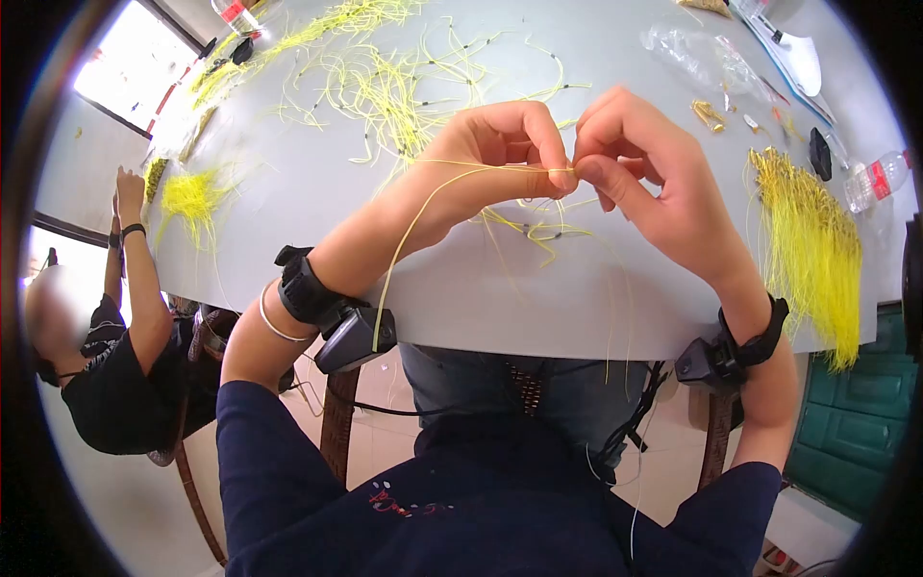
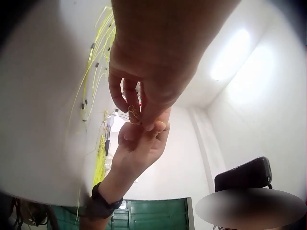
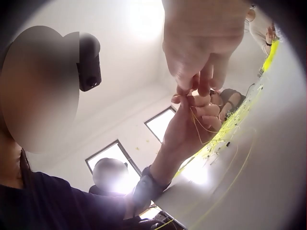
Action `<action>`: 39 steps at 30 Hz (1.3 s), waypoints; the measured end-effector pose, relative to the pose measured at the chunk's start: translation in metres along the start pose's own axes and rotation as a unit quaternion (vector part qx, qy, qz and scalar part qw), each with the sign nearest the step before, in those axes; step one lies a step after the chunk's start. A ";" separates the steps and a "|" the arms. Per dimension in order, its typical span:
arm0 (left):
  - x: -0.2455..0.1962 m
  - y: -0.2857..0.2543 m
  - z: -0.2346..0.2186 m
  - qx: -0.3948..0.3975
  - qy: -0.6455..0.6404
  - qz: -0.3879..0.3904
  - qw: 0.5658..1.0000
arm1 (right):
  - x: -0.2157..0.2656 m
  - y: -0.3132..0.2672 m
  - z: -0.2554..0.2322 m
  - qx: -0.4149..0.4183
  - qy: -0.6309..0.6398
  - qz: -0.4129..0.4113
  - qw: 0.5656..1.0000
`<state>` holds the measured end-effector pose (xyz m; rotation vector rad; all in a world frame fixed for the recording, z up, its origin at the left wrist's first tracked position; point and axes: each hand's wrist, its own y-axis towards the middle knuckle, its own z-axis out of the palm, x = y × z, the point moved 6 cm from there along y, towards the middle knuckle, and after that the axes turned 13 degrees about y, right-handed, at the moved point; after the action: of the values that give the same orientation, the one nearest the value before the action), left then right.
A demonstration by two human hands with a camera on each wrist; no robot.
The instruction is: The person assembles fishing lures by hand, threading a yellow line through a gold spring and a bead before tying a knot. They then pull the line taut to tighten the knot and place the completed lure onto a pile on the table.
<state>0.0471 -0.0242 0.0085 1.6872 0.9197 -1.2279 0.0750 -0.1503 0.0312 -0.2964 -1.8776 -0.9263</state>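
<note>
My left hand (image 1: 481, 163) pinches a thin yellow line (image 1: 410, 226) between thumb and forefinger above the table's near part. Its long tail curves back over the left wrist and hangs past the table edge. Opposite it, my right hand (image 1: 659, 168) pinches the same line, thumb and forefinger meeting the left fingertips. A small gold-coloured piece (image 2: 134, 115) shows at the fingertips in the left wrist view; I cannot tell which hand holds it. Loops of line also hang by the left fingers in the right wrist view.
Loose yellow lines with dark beads (image 1: 385, 91) spread over the far table (image 1: 596, 317). A bundle of yellow lines with gold ends (image 1: 812, 240) lies at right, near a bottle (image 1: 877, 181). Another yellow bunch (image 1: 192, 197) lies left, near a seated person (image 1: 120, 385).
</note>
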 end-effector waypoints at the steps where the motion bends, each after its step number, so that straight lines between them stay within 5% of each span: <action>1: 0.001 0.000 0.000 -0.004 0.003 -0.005 1.000 | 0.000 0.000 0.000 0.000 -0.001 -0.002 1.000; 19: 0.008 0.002 -0.003 -0.003 -0.006 0.013 1.000 | 0.003 0.002 -0.004 0.005 -0.063 -0.033 0.997; 22: 0.006 0.002 -0.002 0.003 -0.025 0.004 1.000 | -0.008 0.000 -0.007 -0.017 0.094 0.058 0.994; 24: 0.006 0.002 -0.001 0.008 -0.033 0.006 0.999 | -0.016 -0.001 0.002 0.050 0.274 0.132 0.951; 27: 0.004 0.002 0.002 0.039 -0.043 0.018 0.998 | -0.020 -0.003 0.004 0.122 0.348 0.156 0.917; 31: 0.004 0.004 0.001 0.019 -0.040 -0.003 0.999 | -0.012 0.000 -0.006 0.148 0.379 0.114 0.906; 33: 0.004 0.003 -0.001 0.012 -0.045 -0.008 0.999 | -0.001 0.007 -0.024 0.076 0.427 -0.022 0.901; 38: 0.006 0.004 -0.002 0.003 -0.024 -0.019 1.000 | 0.009 0.007 -0.032 0.019 0.481 0.009 0.876; 39: 0.007 0.004 -0.002 0.004 -0.023 -0.019 1.000 | 0.004 0.009 -0.033 0.008 0.539 0.034 0.841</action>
<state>0.0529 -0.0228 0.0033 1.6470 0.9240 -1.2917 0.1001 -0.1684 0.0464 0.1708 -0.8120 -0.7686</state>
